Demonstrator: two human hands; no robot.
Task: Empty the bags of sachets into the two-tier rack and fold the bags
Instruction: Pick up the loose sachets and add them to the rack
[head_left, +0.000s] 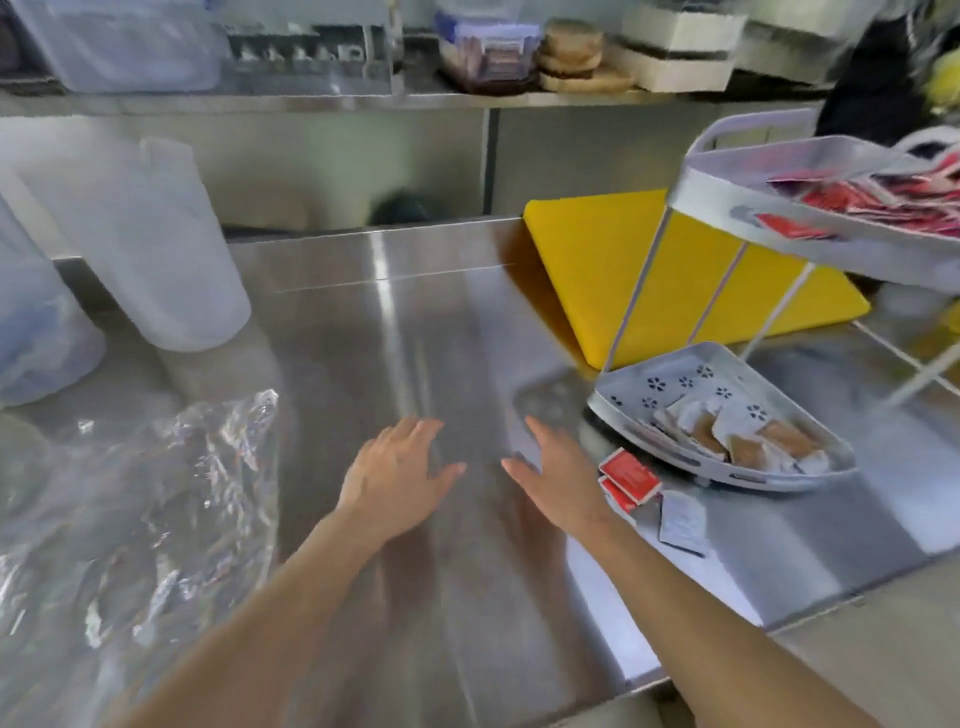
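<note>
A brushed stainless-steel surface (395, 312) fills the view of what looks like a commercial kitchen, with a steel backsplash behind it and a steel shelf (311, 101) above. The shelf carries clear lidded boxes and a stack of round buns (571, 52), all blurred. At the far left of the surface stand a tall translucent tub (156, 244) and, nearer, a second rounded translucent container (36, 332). A yellow cutting board (597, 260) lies at the far right. In front of it stands the white two-tier rack (727, 182). Its upper tier (810, 156) holds a heap of red sachets (883, 200), and its lower tier (649, 384) holds brown-and-white sachets (748, 439) gathered toward its right end. The lower tier's long axis runs on a diagonal from far left to near right. A crumpled clear plastic bag (156, 509) lies on the surface at the near left, its long axis running roughly from the near edge away from the person; where its mouth lies cannot be told. Both bare forearms reach forward over the middle of the surface. The left hand (400, 467) and right hand (556, 473) are side by side, fingers spread and relaxed, grasping nothing; whether the palms touch the steel is unclear. Just right of the right hand, beside the lower tier, lie two loose red sachets (628, 475) and a white sachet (683, 522).
</note>
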